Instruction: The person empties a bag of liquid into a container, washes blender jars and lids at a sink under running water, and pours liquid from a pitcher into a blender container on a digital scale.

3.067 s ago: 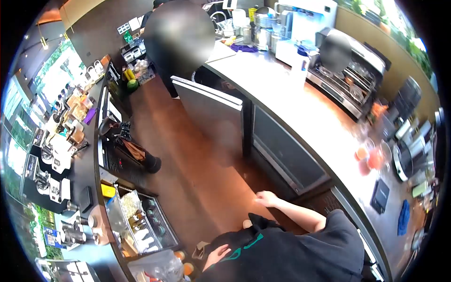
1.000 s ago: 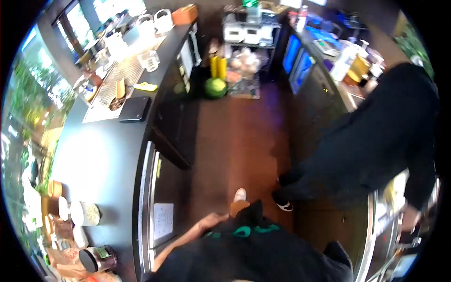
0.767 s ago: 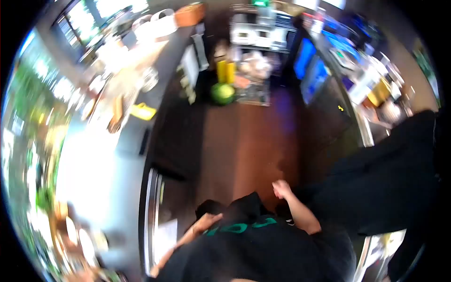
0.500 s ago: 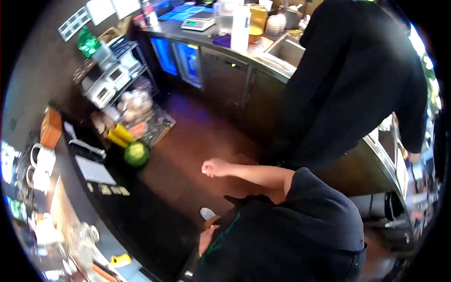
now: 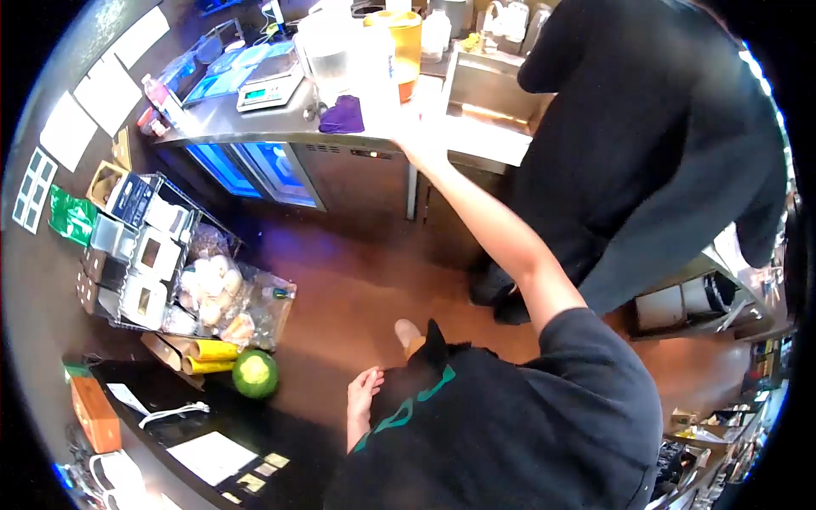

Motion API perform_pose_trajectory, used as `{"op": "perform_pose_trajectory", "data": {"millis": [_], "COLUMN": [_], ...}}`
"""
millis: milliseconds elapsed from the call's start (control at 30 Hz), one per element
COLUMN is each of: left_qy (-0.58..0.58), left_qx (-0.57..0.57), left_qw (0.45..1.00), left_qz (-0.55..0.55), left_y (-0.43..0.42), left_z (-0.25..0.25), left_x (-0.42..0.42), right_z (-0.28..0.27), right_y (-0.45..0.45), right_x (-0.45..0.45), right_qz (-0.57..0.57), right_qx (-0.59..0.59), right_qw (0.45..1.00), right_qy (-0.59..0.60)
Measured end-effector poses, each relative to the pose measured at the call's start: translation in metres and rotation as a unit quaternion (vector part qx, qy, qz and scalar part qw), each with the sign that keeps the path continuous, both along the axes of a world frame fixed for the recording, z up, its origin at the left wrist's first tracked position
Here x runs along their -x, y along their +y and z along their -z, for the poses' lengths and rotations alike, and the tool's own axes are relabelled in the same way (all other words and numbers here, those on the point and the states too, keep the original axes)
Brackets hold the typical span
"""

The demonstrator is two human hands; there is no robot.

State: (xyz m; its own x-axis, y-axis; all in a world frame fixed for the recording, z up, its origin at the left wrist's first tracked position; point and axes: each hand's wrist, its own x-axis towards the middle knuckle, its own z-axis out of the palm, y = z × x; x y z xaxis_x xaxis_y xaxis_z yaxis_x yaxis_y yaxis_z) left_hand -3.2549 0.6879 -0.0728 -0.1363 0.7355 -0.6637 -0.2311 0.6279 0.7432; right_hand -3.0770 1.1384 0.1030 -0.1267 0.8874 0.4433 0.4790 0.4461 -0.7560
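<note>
My right arm reaches out over the front edge of the counter. Glare washes out my right hand [image 5: 414,136], so its fingers do not show clearly. It is at the lower end of a tall white cylinder [image 5: 379,85], which could be a roll or a bottle; whether it touches it I cannot tell. Left of the cylinder lies a purple cloth [image 5: 342,116]. Behind it stands an amber container [image 5: 399,42]. Down beside my black shirt, my left hand [image 5: 364,391] has loosely bent fingers, and nothing shows in them.
Close on the right stands another person [image 5: 646,144] in black, by the sink [image 5: 493,89]. A digital scale [image 5: 270,85] is on the counter above blue-lit glass fridge doors [image 5: 276,170]. A green melon-like fruit [image 5: 255,374] is near a rack [image 5: 161,246] of bags and boxes on the left.
My right hand has gone from low over the floor, where it was closed, up and forward to the counter by the white cylinder. My view has turned and moved nearer the counter.
</note>
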Motion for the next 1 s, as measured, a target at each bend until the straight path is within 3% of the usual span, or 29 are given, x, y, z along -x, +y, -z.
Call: {"op": "perform_pose_trajectory", "data": {"millis": [100,233,367,433,467,500,533,567,600,667,733,800,867,933,1000], "left_qy": [0.001,0.014,0.016,0.015,-0.010,-0.027,-0.004,-0.027,-0.045,-0.276,-0.319,-0.265,-0.297,-0.388,-0.332], "left_qx": [-0.020,0.006,-0.001,-0.026,-0.054,-0.049,-0.133,-0.170,-0.204,-0.294,-0.186,-0.236,-0.227,-0.104,-0.024], "left_qw": [0.999,0.998,0.999,0.989,0.982,0.981,0.953,0.941,0.929,0.806,0.766,0.765,0.729,0.676,0.687], "left_qz": [-0.036,-0.063,0.048,0.144,0.181,0.186,0.271,0.293,0.306,0.433,0.526,0.538,0.573,0.618,0.646], "left_y": [0.028,0.042,0.074,0.114,0.132,0.154,0.176,0.194,0.211,0.218,0.198,0.160,0.107,0.045,-0.013], "left_z": [-0.032,-0.038,-0.037,-0.057,-0.061,-0.078,-0.081,-0.109,-0.161,-0.221,-0.238,-0.206,-0.197,-0.191,-0.155], "left_x": [0.027,0.075,0.113,0.128,0.131,0.124,0.121,0.100,0.064,-0.032,-0.101,-0.179,-0.258,-0.336,-0.405], "right_z": [0.013,-0.021,0.007,0.009,-0.050,-0.047,-0.049,-0.051,-0.066,-0.055,-0.067,-0.070,-0.070,-0.069,-0.051], "right_y": [0.042,0.074,0.069,0.055,-0.016,-0.056,-0.100,-0.144,-0.186,-0.292,-0.363,-0.430,-0.495,-0.564,-0.622], "right_x": [0.041,0.073,0.107,0.059,0.049,0.032,0.018,0.005,-0.016,-0.075,-0.114,-0.155,-0.189,-0.229,-0.264], "right_qz": [0.109,0.278,0.085,0.053,0.043,-0.035,-0.039,-0.043,-0.038,-0.024,0.037,0.167,0.284,0.392,0.482], "right_qx": [-0.030,-0.128,-0.188,-0.234,-0.098,-0.079,-0.053,-0.028,0.023,0.161,0.288,0.322,0.360,0.390,0.389], "right_qw": [0.993,0.952,0.977,0.969,0.991,0.996,0.998,0.999,0.998,0.985,0.957,0.931,0.886,0.829,0.771], "right_qy": [0.015,-0.016,0.056,0.061,-0.074,-0.036,-0.011,0.015,-0.045,-0.053,-0.007,0.032,0.068,0.079,0.148]}}
